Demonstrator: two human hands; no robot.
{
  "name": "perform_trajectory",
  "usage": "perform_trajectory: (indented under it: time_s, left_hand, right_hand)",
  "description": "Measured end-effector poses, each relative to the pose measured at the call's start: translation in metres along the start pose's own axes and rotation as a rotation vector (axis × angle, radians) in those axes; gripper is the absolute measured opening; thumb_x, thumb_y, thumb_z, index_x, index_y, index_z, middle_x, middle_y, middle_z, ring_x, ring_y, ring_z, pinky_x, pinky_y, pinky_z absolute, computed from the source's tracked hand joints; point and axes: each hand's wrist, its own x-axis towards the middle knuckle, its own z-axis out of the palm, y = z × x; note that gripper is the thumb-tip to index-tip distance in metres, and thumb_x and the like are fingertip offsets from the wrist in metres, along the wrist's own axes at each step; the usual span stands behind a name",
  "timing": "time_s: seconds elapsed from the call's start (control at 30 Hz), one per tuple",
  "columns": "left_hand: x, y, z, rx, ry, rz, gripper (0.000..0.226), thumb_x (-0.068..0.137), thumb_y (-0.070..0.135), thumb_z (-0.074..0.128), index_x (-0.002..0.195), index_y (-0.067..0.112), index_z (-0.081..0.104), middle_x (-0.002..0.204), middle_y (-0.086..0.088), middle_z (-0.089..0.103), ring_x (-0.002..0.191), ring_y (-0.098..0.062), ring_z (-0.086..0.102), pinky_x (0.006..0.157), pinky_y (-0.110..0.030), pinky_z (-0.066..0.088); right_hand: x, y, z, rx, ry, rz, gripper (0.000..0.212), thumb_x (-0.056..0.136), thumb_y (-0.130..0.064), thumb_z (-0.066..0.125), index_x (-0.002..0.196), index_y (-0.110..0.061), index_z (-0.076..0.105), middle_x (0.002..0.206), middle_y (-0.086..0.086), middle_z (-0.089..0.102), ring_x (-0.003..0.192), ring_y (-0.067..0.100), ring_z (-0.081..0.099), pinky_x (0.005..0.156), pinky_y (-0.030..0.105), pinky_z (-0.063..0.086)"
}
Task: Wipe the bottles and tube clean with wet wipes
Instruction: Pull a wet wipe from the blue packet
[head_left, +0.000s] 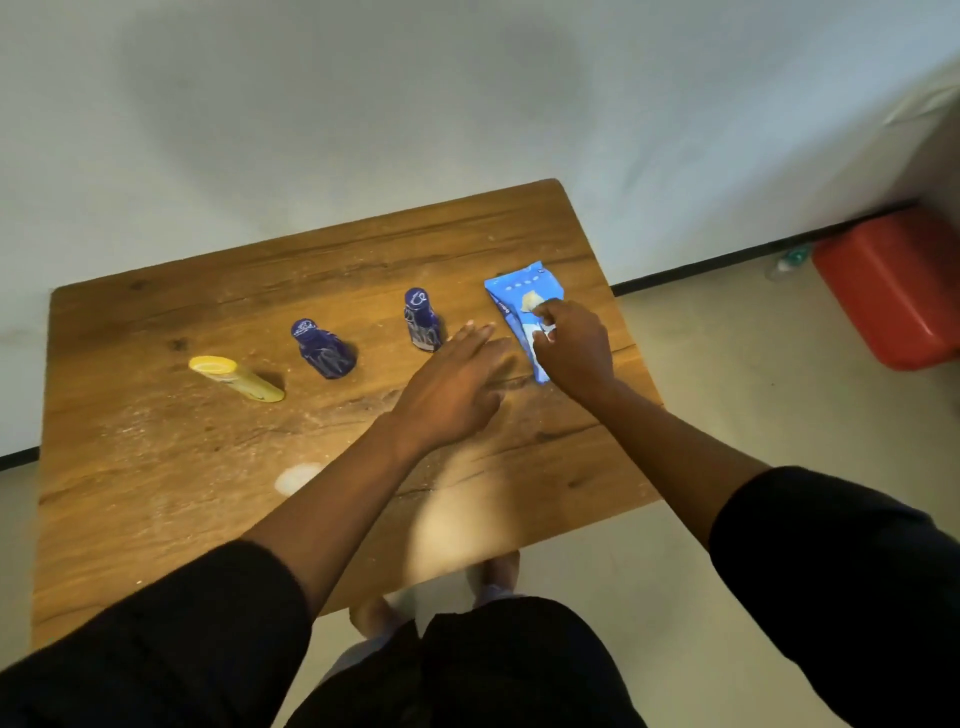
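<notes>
Nearest the person, the left hand hovers flat over the wooden table, fingers straight and spread, holding nothing; its fingertips reach toward the blue wet-wipe pack without pressing it down. Just beyond, the right hand sits on the pack with fingers curled, pinching at something pale near the opening, either the flap or the first wipe; which one is too blurred to tell.

The main risk lies here: with the pack unanchored, a pull will likely lift or drag the whole pack rather than free a single wipe, or bring out several wipes at once.

Just left of the left hand's fingertips stands a dark blue bottle, upright and close enough that a sweep of that hand could knock it over. A second blue bottle stands farther left, and the yellow tube lies on its side beyond it, free to roll if the table is jolted. All three appear untouched.
</notes>
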Motion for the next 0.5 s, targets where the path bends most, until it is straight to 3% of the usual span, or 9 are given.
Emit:
perform_trajectory:
  time_s: [0.2,0.4,0.5]
  left_hand:
    - [0.063,0.007,0.036,0.041,-0.195,-0.105,0.076,0.099,0.032,0.061,0.163,0.016,0.024,0.171,-0.013,0.016,0.158,-0.038,0.01,0.126,-0.049,0.02]
    - [0.092,-0.002,0.065,0.056,-0.217,-0.123,0.094,0.091,0.061,0.044,0.165,0.015,0.01,0.172,-0.019,0.009,0.158,-0.041,0.007,0.127,-0.05,0.015]
    - [0.099,-0.003,0.073,0.06,-0.172,-0.125,0.104,0.08,0.071,0.024,0.165,0.013,0.009,0.172,-0.017,0.007,0.159,-0.04,0.008,0.127,-0.051,0.016]
  right_hand:
    - [0.037,0.022,-0.004,-0.03,-0.043,-0.031,0.039,0.094,-0.014,0.068,0.133,-0.012,0.065,0.127,0.012,0.067,0.113,0.027,0.065,0.088,0.026,0.046]
    - [0.052,0.028,0.008,-0.026,-0.101,-0.085,0.053,0.094,-0.022,0.073,0.145,-0.019,0.059,0.133,0.016,0.059,0.117,0.03,0.063,0.093,0.031,0.049]
    - [0.059,0.033,0.014,-0.029,-0.093,-0.099,0.046,0.093,-0.026,0.074,0.137,-0.021,0.066,0.13,0.015,0.059,0.115,0.028,0.063,0.091,0.033,0.051]
